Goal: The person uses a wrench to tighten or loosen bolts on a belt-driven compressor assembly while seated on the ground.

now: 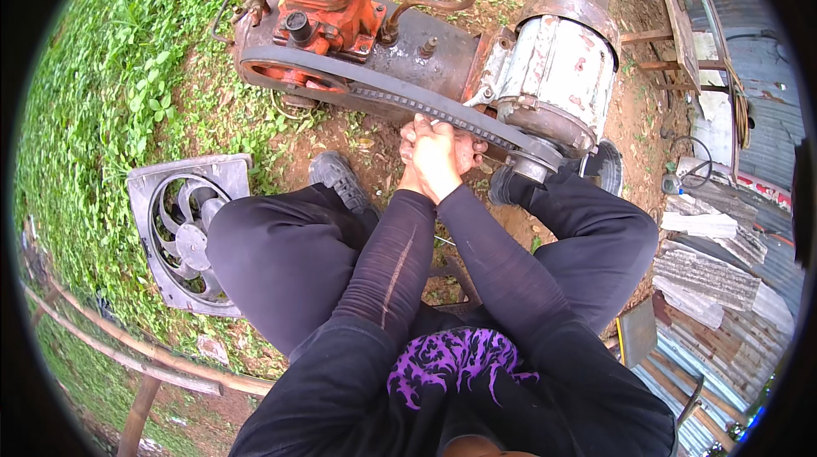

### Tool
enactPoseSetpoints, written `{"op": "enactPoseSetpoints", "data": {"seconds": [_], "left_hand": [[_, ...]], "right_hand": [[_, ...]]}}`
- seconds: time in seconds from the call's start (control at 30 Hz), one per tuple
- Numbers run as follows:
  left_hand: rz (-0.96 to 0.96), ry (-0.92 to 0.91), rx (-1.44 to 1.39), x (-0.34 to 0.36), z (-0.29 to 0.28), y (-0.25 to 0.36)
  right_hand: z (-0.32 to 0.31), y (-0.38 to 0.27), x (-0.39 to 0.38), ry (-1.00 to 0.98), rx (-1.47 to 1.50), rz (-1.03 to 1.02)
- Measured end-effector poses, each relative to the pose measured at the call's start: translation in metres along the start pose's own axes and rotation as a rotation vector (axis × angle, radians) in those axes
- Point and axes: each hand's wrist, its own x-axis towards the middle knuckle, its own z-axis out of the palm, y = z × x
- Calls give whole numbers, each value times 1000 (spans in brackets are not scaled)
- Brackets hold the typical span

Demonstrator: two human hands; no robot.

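Left hand (432, 159) lies over right hand (464, 151), both clenched round the belt (400, 98) at frame centre. The belt looks stiff, ribbed, taut between pulleys; best gripped mid-span, clear of the motor (557, 74).

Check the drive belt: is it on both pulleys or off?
On both: the belt loops the orange pulley and motor pulley; both hands grip it.
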Motion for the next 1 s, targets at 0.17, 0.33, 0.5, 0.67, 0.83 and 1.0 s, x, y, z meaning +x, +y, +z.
{"op": "enactPoseSetpoints", "data": {"seconds": [0.17, 0.33, 0.5, 0.67, 0.83, 1.0], "left_hand": [[-24, 0, -12, -3, 2, 2], [-51, -9, -19, -8, 1, -8], [-64, 18, -85, 15, -14, -5], [-67, 25, -19, 2, 14, -8], [-147, 12, -11, -9, 28, 4], [-65, -13, -48, -6, 29, 7]], "right_hand": [[14, 7, 5, -24, 68, -181], [6, -5, -38, 167, 175, -214], [-20, -25, -75, 196, 59, -163], [-19, -21, -77, 158, 248, -120], [-18, -14, -75, 152, 230, -32], [-18, -28, -74, 165, 62, 67]]}}
